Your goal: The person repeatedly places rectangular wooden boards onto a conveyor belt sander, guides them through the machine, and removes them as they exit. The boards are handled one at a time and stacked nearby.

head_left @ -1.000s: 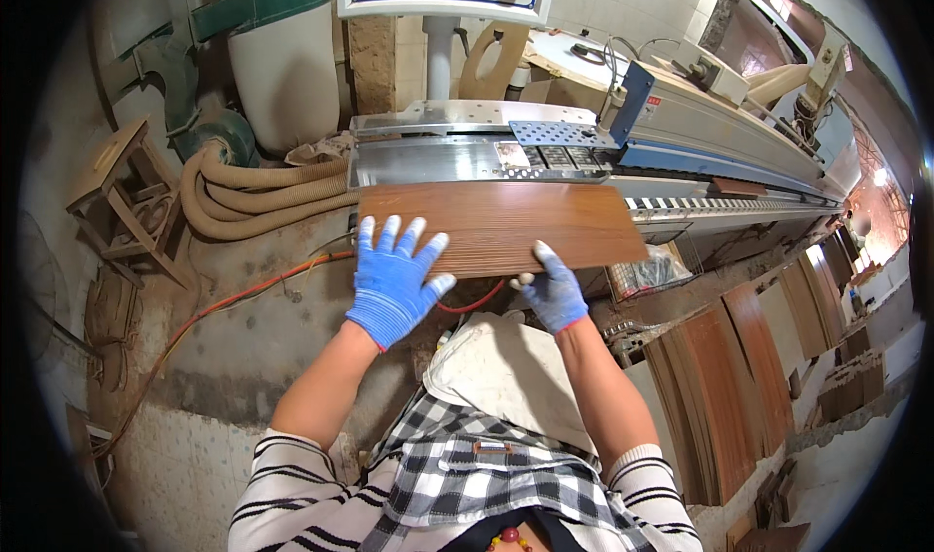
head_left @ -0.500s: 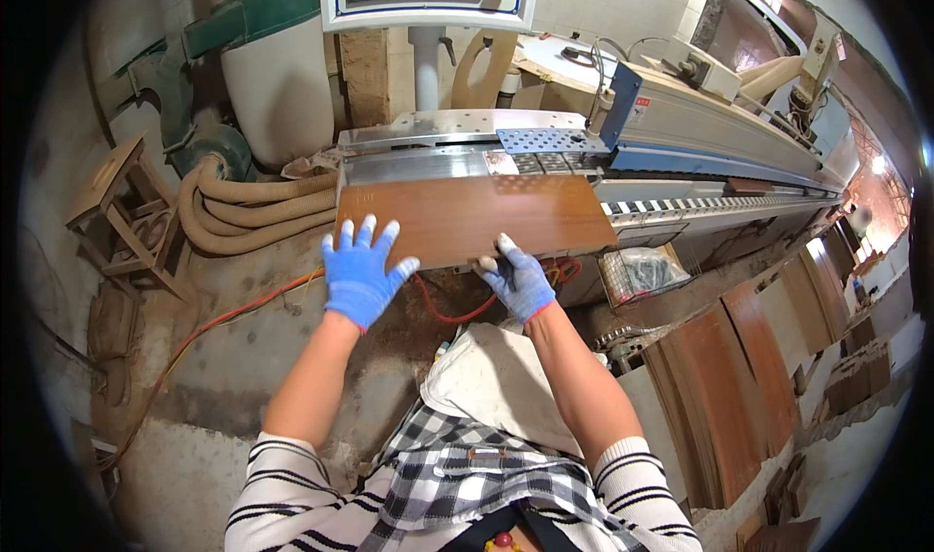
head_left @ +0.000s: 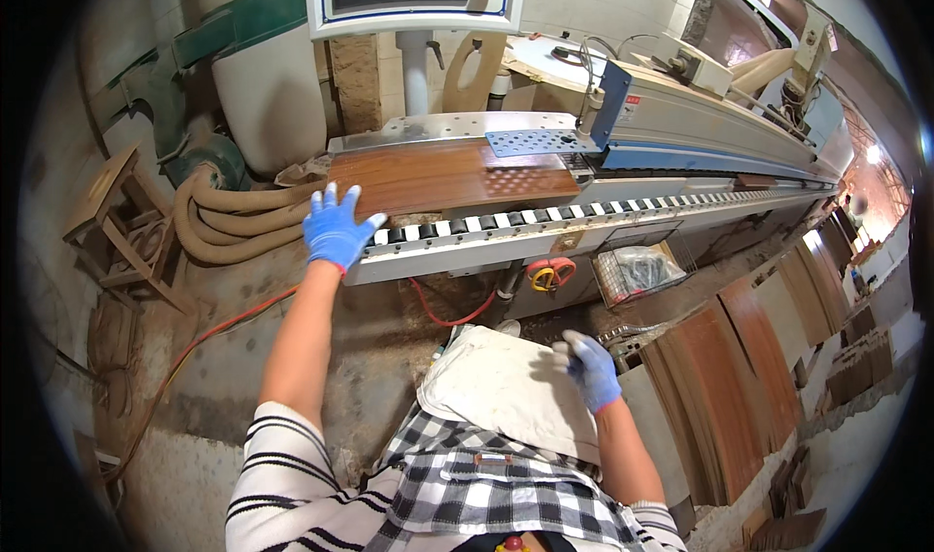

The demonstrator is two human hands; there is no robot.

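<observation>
Your 2 hands are apart. Left hand (head_left: 334, 229): palm down, fingers spread wide, at the near-left corner of the brown board (head_left: 428, 178); flat against it, not wrapped round it. Right hand (head_left: 591, 372): clear of the board, fingers loosely half curled, nothing visible in its grip; palm side partly hidden.

Board lies flat on the machine bed, ahead and to the right of your left hand, ahead and to the left of your right. Blue perforated plate (head_left: 540, 142) sits over its far-right part; can't tell if they touch. Roller rail (head_left: 545, 219) runs along the board's near side, left end just beside your left thumb.

Beyond your left hand: control panel (head_left: 491, 15) on a post. Left of it: beige hoses (head_left: 199, 229), then a wooden stool (head_left: 102, 194). Ahead and right of your right hand: wire basket (head_left: 605, 284) with clear plastic in it. Right of that hand: board stack (head_left: 705, 396), brown and grey.
</observation>
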